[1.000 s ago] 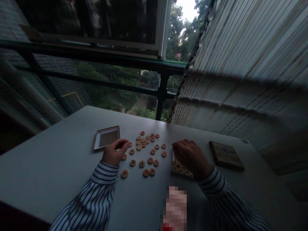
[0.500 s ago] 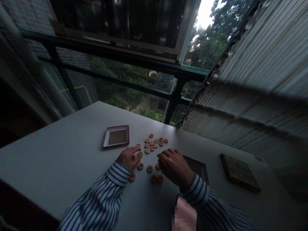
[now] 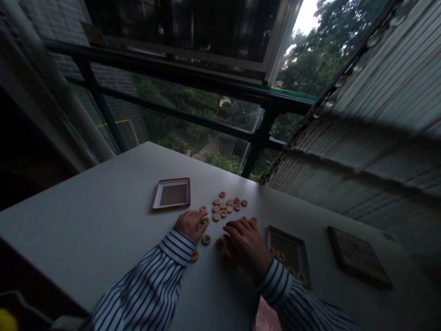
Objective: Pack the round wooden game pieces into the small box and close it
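Note:
Round wooden Chinese chess pieces (image 3: 223, 205) lie grouped on the white table, some with red marks and some plain side up. My left hand (image 3: 190, 225) rests at the group's near left, thumb and index finger around one Chinese chess piece (image 3: 206, 220). Just beside it lie a dark-marked piece (image 3: 206, 239) and a red-marked piece (image 3: 195, 254), partly behind the cuff. Palm down, my right hand (image 3: 246, 243) hovers low over more pieces, fingers loosely curved and thumb apart. One piece (image 3: 219, 244) shows at its fingertips; whatever is beneath the palm is hidden.
An open shallow tray (image 3: 155, 202) stands at the back left. Right of my right hand, a second tray (image 3: 305, 250) contains several pieces. Farther right lies a flat decorated box (image 3: 360, 257). A pink object (image 3: 267, 317) sits under my right forearm. Railing and window border the table's far edge.
The view has shifted, so the table's contents appear farther right. Relative to the table, my right hand has moved left and nearer me, covering more pieces. My left hand stays at the same piece.

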Motion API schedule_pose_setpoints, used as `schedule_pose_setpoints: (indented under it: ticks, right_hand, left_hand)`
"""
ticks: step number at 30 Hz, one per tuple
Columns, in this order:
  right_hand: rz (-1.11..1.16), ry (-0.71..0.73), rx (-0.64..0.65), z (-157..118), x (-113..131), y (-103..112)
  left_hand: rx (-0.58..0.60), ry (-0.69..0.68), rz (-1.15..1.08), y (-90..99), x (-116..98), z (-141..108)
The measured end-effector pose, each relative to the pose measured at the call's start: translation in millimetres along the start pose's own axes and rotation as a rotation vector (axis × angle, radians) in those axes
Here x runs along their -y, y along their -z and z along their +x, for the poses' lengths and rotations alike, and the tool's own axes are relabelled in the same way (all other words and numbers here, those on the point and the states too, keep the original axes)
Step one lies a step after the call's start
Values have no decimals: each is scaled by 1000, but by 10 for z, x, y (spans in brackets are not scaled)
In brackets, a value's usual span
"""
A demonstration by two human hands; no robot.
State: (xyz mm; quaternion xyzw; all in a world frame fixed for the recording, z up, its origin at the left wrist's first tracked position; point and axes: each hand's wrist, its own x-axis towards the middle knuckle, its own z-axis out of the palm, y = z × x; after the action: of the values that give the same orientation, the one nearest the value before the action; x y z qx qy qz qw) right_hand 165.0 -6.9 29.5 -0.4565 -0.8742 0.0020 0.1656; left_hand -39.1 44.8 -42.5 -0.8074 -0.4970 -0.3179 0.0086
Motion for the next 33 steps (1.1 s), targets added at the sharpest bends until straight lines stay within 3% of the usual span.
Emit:
schedule_pose_setpoints:
  ticks: [15, 27, 33]
  right_hand:
    - [-15, -5, -55, -28, -39, -37]
    - [-19, -10, -79, -13, -56, 65]
    - [-13, -38, -105, 15, -64, 217]
  left_hand:
    - [11, -47, 80, 12, -35, 29]
    - [-183, -33, 15, 129, -166, 91]
    - [-216, -48, 5, 233, -244, 118]
